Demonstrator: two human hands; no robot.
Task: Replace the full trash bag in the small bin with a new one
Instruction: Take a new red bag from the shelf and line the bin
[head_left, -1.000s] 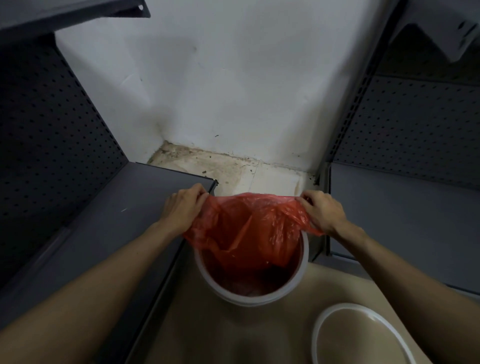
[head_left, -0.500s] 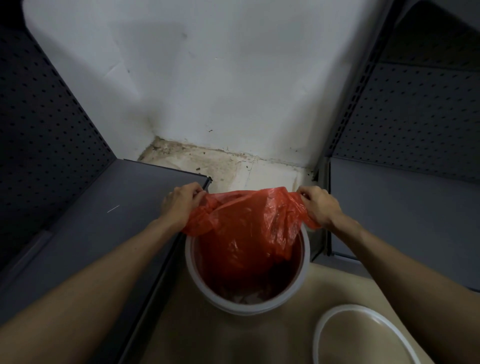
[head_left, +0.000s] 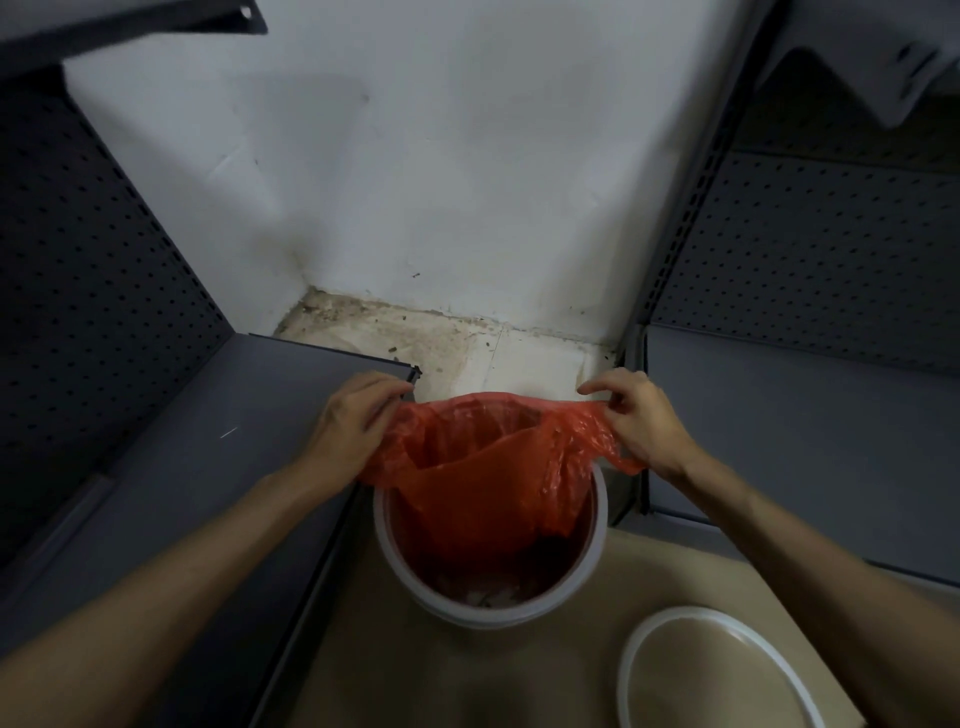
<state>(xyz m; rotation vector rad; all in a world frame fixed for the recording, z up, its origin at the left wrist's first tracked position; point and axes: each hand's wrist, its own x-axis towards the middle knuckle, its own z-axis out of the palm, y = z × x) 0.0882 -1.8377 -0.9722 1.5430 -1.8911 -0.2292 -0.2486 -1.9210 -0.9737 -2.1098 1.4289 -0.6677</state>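
Observation:
A small round white bin (head_left: 519, 610) stands on the floor between two shelf units. A thin red trash bag (head_left: 483, 483) hangs inside it, its mouth spread wide above the rim. My left hand (head_left: 350, 421) pinches the bag's left edge. My right hand (head_left: 641, 415) pinches the bunched right edge, with the far lip stretched between the two hands. Some pale rubbish shows at the bottom of the bin through the bag.
A white ring (head_left: 711, 670), like a bin's retaining hoop, lies on the beige floor at the lower right. Grey metal shelves (head_left: 218, 441) with dark pegboard backs flank the bin left and right. A white wall (head_left: 441, 182) and dirty floor tiles lie behind.
The bag's mouth has been pulled open wider; the far lip now stretches across between my hands, which have moved slightly apart. The bin stays put.

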